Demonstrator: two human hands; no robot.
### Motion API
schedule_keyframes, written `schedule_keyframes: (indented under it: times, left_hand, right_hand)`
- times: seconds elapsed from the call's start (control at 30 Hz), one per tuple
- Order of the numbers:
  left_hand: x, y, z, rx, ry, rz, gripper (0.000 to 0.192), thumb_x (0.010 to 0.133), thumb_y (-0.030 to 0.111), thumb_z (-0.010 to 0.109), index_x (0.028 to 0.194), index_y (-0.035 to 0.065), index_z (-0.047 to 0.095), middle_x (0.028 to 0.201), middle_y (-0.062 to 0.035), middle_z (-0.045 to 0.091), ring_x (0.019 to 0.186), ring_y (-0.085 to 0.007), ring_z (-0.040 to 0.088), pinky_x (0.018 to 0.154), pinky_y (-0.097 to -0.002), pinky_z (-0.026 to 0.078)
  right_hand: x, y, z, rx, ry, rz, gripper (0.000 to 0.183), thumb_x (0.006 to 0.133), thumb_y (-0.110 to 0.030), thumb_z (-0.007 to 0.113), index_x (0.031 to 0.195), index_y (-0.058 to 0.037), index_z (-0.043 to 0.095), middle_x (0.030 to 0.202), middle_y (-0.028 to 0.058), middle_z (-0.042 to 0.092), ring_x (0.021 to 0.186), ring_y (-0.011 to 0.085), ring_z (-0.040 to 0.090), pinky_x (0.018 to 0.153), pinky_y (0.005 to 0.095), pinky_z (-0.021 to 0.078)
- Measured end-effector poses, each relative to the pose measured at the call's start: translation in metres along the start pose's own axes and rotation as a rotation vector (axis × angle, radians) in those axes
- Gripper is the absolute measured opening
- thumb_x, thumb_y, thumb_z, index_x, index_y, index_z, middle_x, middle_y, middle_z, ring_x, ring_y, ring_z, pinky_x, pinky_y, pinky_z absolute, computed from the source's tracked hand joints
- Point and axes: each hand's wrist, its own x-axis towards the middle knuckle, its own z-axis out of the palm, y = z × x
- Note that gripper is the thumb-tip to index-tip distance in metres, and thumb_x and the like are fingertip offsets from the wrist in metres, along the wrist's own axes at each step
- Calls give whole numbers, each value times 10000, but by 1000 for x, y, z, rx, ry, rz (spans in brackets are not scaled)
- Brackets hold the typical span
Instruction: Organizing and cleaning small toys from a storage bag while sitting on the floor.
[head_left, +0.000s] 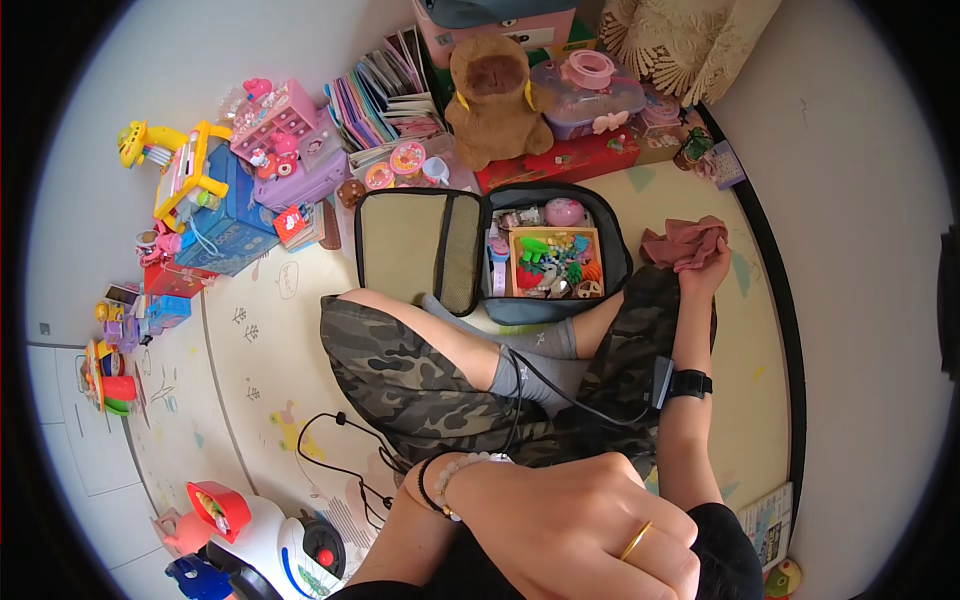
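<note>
My right hand (705, 271) grips a crumpled dusty-pink cloth (679, 241) beside my right knee. A black strap with a small grey device (660, 381) is on that forearm. Close to the camera, my left hand (585, 525) is curled with its knuckles up; its fingertips are hidden. It wears a gold ring and bracelets. Before my crossed legs, a grey zippered case (556, 309) lies with its lid (401, 240) folded back to the left. Inside are a wooden tray (556, 295) of small colourful toys, a pink rounded container (564, 212) and a toy watch (498, 257).
Along the wall stand a brown plush toy (491, 105), a lilac carry box (589, 97), upright booklets (375, 97) and a blue box (236, 214). A black cable (352, 427) loops over the play mat (247, 330). At lower left sits a white object (262, 540) with a red container (221, 510).
</note>
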Motion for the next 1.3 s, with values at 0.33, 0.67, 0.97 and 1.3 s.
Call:
schedule_keyframes:
  times: [0.33, 0.67, 0.97, 1.3]
  left_hand:
    - [19, -4, 16, -206, 313, 107, 193, 816, 66, 543, 642, 24, 613, 653, -54, 583, 452, -157, 499, 358, -246, 374]
    - [19, -3, 17, -235, 310, 28, 270, 824, 166, 532, 624, -4, 597, 640, -83, 565, 451, -173, 506, 364, -261, 378]
    - [15, -5, 20, -270, 357, -23, 284, 820, 193, 541, 640, -15, 612, 660, -105, 575, 479, -189, 541, 392, -262, 415]
    - [15, -6, 20, -255, 283, -16, 251, 834, 181, 541, 682, -3, 618, 685, -93, 584, 512, -204, 565, 416, -275, 440]
  right_hand:
    - [30, -1, -39, -2, -182, 12, 308, 812, -191, 458, 1085, -50, 487, 1046, 92, 556, 942, 200, 544, 867, 312, 422]
    - [25, -3, -34, 3, -121, 19, 283, 811, -188, 465, 1058, -55, 506, 1090, 93, 547, 1059, 234, 503, 943, 378, 387]
    - [31, -1, -40, 29, -135, 34, 303, 808, -202, 471, 1071, -55, 501, 1061, 93, 558, 999, 214, 525, 911, 344, 394]
    - [26, -1, -33, 15, -127, 22, 284, 814, -188, 445, 1059, -54, 500, 1054, 88, 552, 1012, 210, 516, 918, 351, 388]
